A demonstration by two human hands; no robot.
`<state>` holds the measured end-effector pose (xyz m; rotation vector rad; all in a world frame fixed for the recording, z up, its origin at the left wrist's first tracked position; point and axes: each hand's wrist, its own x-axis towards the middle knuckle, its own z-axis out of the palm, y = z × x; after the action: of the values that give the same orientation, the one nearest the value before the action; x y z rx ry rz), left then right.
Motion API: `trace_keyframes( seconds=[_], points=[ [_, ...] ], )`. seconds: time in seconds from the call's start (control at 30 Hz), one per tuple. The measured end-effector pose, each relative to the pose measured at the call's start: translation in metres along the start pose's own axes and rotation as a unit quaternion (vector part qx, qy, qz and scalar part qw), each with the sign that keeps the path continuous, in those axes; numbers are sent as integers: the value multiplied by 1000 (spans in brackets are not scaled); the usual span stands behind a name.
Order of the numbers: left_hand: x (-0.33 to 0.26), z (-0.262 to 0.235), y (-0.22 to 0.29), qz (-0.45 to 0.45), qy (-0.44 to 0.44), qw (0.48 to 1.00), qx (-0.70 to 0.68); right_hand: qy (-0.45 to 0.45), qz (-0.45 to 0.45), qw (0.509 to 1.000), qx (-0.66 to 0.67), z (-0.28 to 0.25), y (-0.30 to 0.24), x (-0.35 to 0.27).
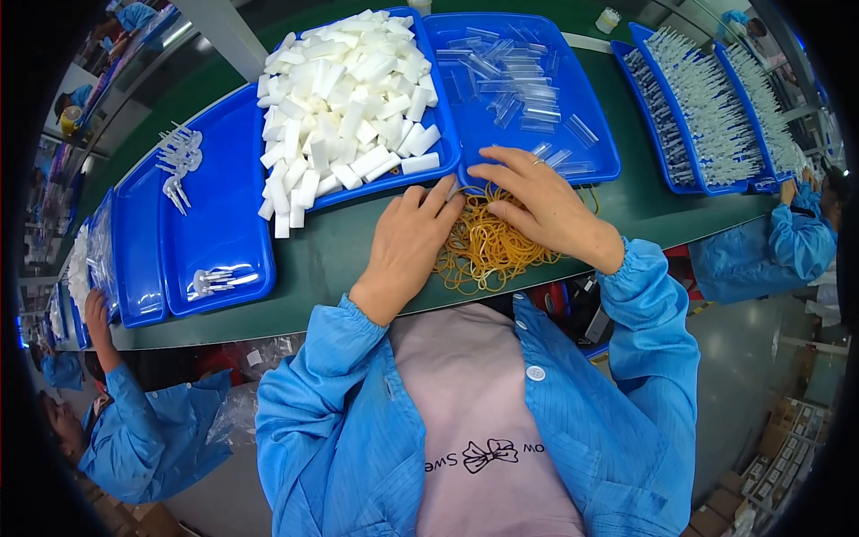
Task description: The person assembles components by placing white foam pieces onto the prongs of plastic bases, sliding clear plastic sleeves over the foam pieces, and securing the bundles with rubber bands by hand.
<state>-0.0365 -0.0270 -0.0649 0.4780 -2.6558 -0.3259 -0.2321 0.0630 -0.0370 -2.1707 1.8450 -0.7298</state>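
Observation:
A heap of tan rubber bands [497, 246] lies on the green table right in front of me. My left hand [403, 246] is at the heap's left edge, its fingers bent and drawn together by the tray corner; what they hold, if anything, is too small to make out. My right hand [548, 204] hovers over the right side of the heap, fingers curved and apart, with nothing visible in them. Beyond the left hand, a blue tray [447, 134] is piled with white foam-like blocks [344, 107]. Behind the right hand, another blue tray [595, 98] holds clear plastic tubes [537, 94].
To the left, a blue tray [219, 224] carries a few small white-tipped sticks [182, 152]. Far right, blue trays [658, 125] are packed with similar white pieces. Co-workers in blue sit at both sides, one person's hand [96, 309] by the left trays.

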Motion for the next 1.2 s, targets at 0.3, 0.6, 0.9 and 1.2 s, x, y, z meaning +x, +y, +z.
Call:
trace_keyframes(
  seconds=[0.3, 0.6, 0.9, 1.2],
  points=[
    [-33, -29, -10, -76, 16, 997, -24, 38, -30, 999, 5, 6, -12, -2],
    [-41, -33, -13, -171, -5, 984, -48, 52, -121, 988, -85, 33, -14, 60],
    [-28, -49, -18, -228, 90, 966, -88, 1, -147, 980, -137, 24, -16, 72],
    [-24, -61, -19, -179, 109, 973, -100, -93, -99, 985, 106, 24, -32, 78]
  ],
)
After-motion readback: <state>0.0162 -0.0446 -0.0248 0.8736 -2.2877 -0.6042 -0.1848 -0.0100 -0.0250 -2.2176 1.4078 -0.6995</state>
